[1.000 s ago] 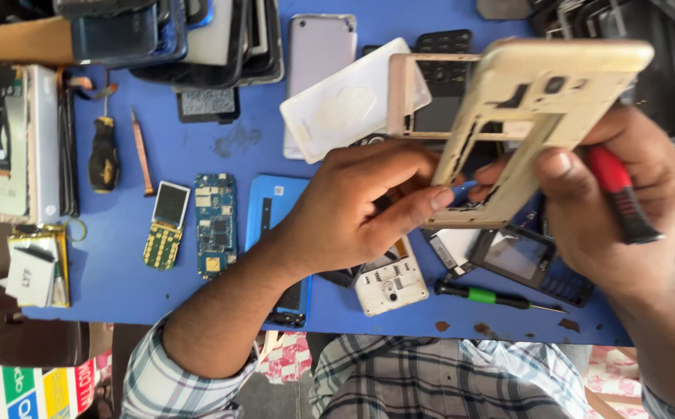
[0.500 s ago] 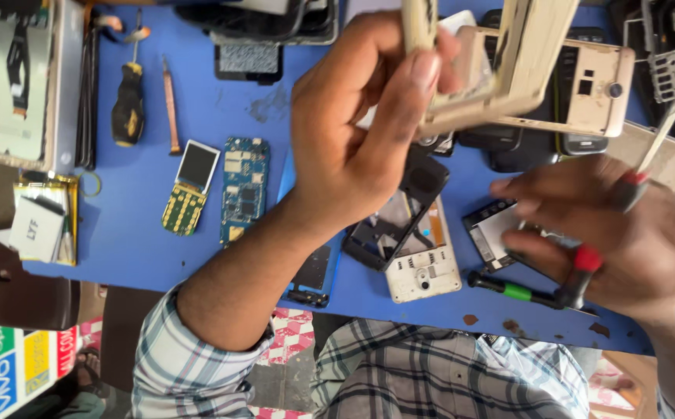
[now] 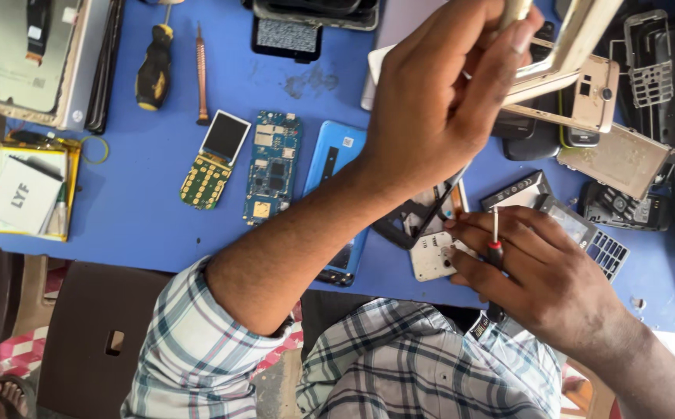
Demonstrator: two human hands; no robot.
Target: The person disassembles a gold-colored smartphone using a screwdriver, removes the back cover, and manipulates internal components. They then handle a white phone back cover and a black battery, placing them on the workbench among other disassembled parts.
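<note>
My left hand is raised close to the camera and grips a gold phone frame at the top of the view. My right hand rests low on the blue mat. It holds a small screwdriver with a red and black handle between its fingers. Its fingertips touch a small white phone part. A black phone frame lies just left of that hand, partly hidden by my left forearm.
On the mat lie a green keypad board with a small screen, a blue circuit board, a blue phone cover, a yellow-black screwdriver and a thin copper tool. Phone shells and a battery crowd the right. Screens are stacked top left.
My left hand has lifted the gold frame up toward the camera. My right hand has let go of the frame and dropped to the mat with the screwdriver.
</note>
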